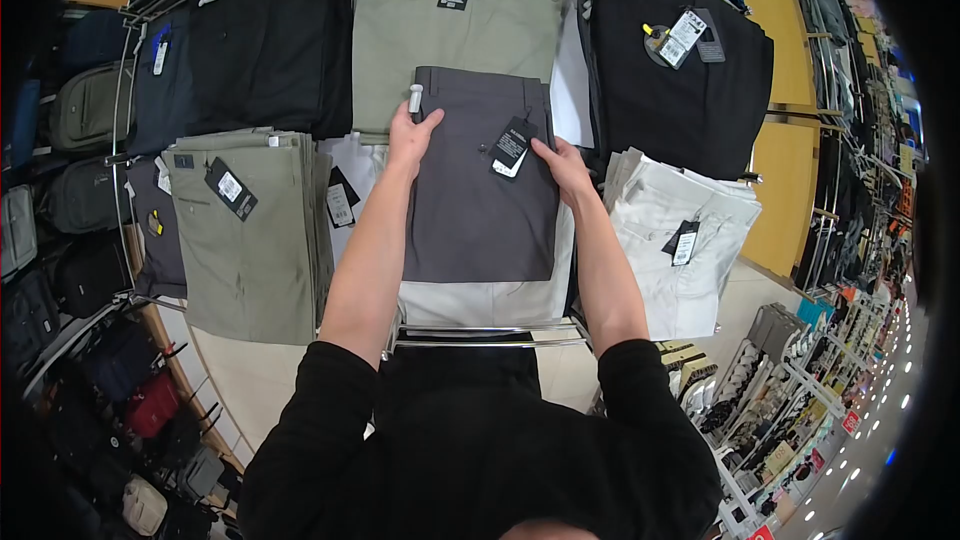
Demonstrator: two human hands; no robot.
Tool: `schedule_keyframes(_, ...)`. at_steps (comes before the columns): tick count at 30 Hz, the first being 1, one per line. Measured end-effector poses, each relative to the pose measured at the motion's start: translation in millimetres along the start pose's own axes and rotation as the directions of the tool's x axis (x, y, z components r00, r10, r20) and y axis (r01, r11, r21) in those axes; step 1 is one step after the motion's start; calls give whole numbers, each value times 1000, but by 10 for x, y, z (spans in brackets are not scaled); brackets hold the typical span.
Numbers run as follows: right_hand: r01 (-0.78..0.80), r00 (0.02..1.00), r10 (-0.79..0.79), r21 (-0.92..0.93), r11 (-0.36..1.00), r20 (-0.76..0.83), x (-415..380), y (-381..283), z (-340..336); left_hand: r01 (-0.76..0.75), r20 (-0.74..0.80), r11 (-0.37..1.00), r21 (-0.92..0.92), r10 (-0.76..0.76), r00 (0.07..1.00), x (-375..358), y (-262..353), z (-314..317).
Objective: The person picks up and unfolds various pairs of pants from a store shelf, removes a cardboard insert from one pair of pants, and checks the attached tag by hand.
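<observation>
Folded dark grey trousers (480,215) lie in front of me, waistband away from me, over a pair of pale trousers (480,297). My left hand (408,140) grips their left edge, thumb on top, just below a white security tag (415,100). On the opposite edge, my right hand (567,168) is closed with its thumb beside the black hang tag (513,145). The fingers under the cloth are hidden on both sides. Behind the waistband is a stack of light green-grey trousers (400,30).
Olive trousers (245,260) are stacked at the left and white trousers (690,260) at the right. Black trousers (690,90) lie farther back. A chrome rail (480,329) runs along the near edge. Bags (95,105) fill shelves at far left.
</observation>
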State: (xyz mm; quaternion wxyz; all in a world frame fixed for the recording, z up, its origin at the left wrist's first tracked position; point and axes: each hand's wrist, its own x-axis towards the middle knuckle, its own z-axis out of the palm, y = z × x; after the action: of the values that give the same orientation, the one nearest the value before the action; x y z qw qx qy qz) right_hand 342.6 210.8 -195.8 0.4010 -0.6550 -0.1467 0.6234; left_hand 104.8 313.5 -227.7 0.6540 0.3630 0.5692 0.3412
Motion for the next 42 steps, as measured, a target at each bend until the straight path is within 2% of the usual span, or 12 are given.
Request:
schedule_keyframes(3,60,998,-60,21,998,8,-306,118,-46,163,162,962,-221,-129,978,-206,211,-4)
schedule_keyframes(5,135,989,-140,97,986,43,-505,281,-86,197,218,953,-229,-147,965,-280,222,-45)
schedule_keyframes(7,-4,1000,5,57,998,-17,-648,516,-102,234,278,942,-239,-164,947,-314,212,-36)
schedule_keyframes(9,-121,989,129,102,987,-73,-741,712,-166,293,273,956,20,-287,918,-301,213,-13)
schedule_keyframes(13,-148,988,145,-67,987,-55,-952,824,-182,232,277,963,137,-262,924,-195,110,21)
schedule_keyframes(15,-101,995,98,-157,982,-27,-1088,788,-89,83,250,992,98,-105,962,-210,63,64)
schedule_keyframes(21,-105,994,105,3,994,-10,-1093,938,-51,-43,263,989,140,5,965,-198,54,52)
schedule_keyframes(26,-264,963,260,54,963,71,-1188,1147,-72,-25,283,995,98,-4,959,-224,118,54)
schedule_keyframes(29,-217,976,205,206,954,77,-1351,1026,-87,-12,291,998,68,-8,957,-268,175,86)
schedule_keyframes(33,-210,975,185,231,950,125,-1424,1034,-191,0,277,998,65,-18,961,-296,119,27)
schedule_keyframes(36,-302,946,309,86,950,-98,-1302,1227,-192,27,227,995,97,-48,973,-276,-113,-9)
schedule_keyframes(42,-106,988,109,35,994,-109,-1310,1372,-89,42,265,987,154,-82,961,-229,-118,-26)
